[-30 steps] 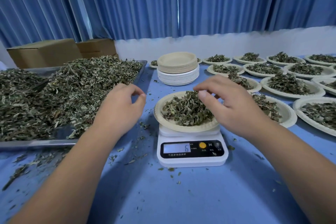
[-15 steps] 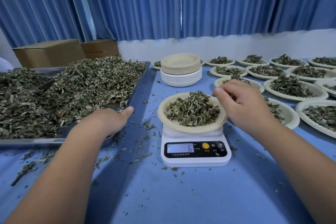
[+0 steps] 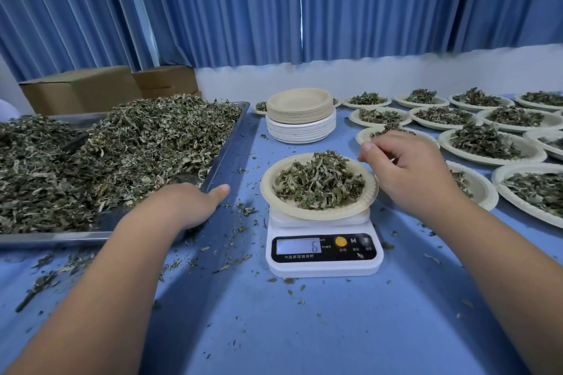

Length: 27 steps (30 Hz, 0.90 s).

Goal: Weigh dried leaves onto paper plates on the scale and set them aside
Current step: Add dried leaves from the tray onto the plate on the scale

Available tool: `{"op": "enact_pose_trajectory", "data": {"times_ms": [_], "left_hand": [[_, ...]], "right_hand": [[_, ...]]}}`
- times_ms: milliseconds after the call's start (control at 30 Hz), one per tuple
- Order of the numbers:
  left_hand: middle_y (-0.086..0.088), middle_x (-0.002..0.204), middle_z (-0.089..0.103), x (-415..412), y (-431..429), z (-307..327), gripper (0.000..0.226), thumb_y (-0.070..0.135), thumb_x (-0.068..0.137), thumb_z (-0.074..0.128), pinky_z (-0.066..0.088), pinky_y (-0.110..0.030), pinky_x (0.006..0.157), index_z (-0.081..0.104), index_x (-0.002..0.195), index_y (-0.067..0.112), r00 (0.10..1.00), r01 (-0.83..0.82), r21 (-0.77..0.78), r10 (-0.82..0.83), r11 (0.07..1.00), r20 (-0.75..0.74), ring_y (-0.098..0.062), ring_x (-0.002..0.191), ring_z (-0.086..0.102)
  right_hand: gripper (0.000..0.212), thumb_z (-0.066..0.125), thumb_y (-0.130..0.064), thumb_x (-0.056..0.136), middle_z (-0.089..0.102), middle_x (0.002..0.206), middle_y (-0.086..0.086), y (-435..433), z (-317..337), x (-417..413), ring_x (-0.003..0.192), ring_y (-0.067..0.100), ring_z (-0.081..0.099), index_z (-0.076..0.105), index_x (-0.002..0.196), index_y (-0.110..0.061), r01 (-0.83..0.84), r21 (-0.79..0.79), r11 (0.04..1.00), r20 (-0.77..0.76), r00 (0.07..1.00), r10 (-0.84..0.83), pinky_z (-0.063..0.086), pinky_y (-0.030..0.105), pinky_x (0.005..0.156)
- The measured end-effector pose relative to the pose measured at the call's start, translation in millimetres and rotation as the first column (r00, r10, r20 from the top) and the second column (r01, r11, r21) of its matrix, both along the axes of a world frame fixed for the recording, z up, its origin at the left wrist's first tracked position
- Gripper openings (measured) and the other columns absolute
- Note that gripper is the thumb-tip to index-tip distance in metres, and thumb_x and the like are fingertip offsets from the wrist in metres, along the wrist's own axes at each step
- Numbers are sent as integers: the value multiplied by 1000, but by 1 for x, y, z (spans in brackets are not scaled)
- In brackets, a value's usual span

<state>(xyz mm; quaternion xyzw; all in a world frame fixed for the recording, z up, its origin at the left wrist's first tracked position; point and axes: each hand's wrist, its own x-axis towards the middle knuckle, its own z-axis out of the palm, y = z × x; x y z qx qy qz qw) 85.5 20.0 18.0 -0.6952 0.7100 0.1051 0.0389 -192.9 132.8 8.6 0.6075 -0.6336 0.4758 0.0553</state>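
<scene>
Left hand (image 3: 189, 204) is resting at the tray (image 3: 231, 137) corner, thumb straight, fingers hidden, grip unreadable; right hand (image 3: 408, 173) is hovering half-curled, any pinch unclear. Risk: right knuckles bumping the overhanging rim of the plate (image 3: 316, 213), tipping leaves (image 3: 316, 183) off or skewing the scale (image 3: 323, 265) reading. Loaded plate is sitting on the scale between the hands, rim just beside the right one.

Both forearms bare, reaching forward. Left hand (image 3: 189, 207) palm down, thumb stretched out to the right, fingers hidden beneath. Right hand (image 3: 408, 173) knuckles up, fingers curled inward, thumb tip by forefinger; any contents indiscernible.
</scene>
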Motion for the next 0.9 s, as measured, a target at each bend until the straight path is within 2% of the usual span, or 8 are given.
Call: {"op": "enact_pose_trajectory", "data": {"times_ms": [167, 267, 433, 533, 600, 667, 733, 900], "left_hand": [[-11, 127, 56, 0, -1, -2, 79, 70, 92, 29, 39, -30, 78, 49, 136, 8, 999, 34, -80, -35, 996, -15, -30, 110, 54], [-12, 133, 53, 1, -2, 0, 83, 73, 91, 25, 39, -33, 82, 45, 139, 8, 999, -1, -108, -3, 994, -43, -31, 111, 52], [-12, 154, 34, 0, 7, 2, 90, 75, 90, 21, 36, -38, 104, 32, 149, 9, 1000, 2, 13, -2, 1000, 4, -32, 134, 41], [-12, 129, 55, -5, 10, 1, 79, 68, 94, 26, 46, -33, 88, 48, 137, 5, 991, 67, -36, -62, 997, 117, -29, 106, 56], [-10, 100, 60, -8, 11, 1, 69, 64, 96, 31, 48, -33, 79, 60, 112, 4, 988, 94, -84, -83, 992, 131, -27, 89, 58], [-6, 75, 52, -9, 13, 1, 59, 60, 96, 35, 43, -31, 67, 58, 80, 8, 989, 102, -147, -85, 984, 120, -22, 69, 52], [-4, 69, 48, -10, 15, 0, 57, 58, 97, 38, 40, -31, 63, 48, 68, 10, 991, 98, -184, -80, 978, 106, -20, 62, 47], [-6, 71, 51, -10, 16, 2, 54, 55, 98, 38, 38, -29, 56, 50, 73, 9, 993, 88, -163, -73, 983, 94, -19, 61, 50]], "right_hand": [[28, 55, -23, 95, 66, 79, 3, 1, 0, -2, 74, 8, 56, 73, 76, -13, 9, 8, 1000, 16, 1000, -9, 39, 21, 66], [30, 55, -23, 95, 67, 80, 6, 0, -1, -4, 76, 15, 58, 72, 76, -9, 29, 3, 1000, 4, 1000, -29, 40, 27, 69], [31, 54, -24, 96, 67, 79, 5, 0, -1, -4, 77, 17, 58, 71, 75, -8, 25, -10, 1000, -6, 1000, -25, 43, 32, 73], [30, 54, -24, 96, 66, 79, 2, 0, 0, -3, 77, 13, 57, 72, 77, -10, 28, -8, 1000, -6, 1000, -28, 41, 28, 71], [30, 54, -25, 96, 66, 79, 0, 0, 0, -4, 76, 7, 56, 72, 76, -11, 29, -1, 1000, -1, 1000, -29, 40, 22, 68], [30, 54, -26, 96, 67, 79, -1, 0, 0, -4, 77, 4, 56, 72, 76, -12, 31, 8, 999, 1, 1000, -31, 39, 16, 67], [30, 54, -25, 96, 67, 80, 0, 0, 0, -5, 76, 6, 57, 72, 76, -12, 32, 6, 999, -1, 999, -32, 40, 22, 68], [30, 54, -24, 96, 68, 79, 0, -1, 0, -4, 76, 10, 57, 72, 76, -11, 31, 2, 1000, -15, 999, -31, 40, 22, 68]]}}
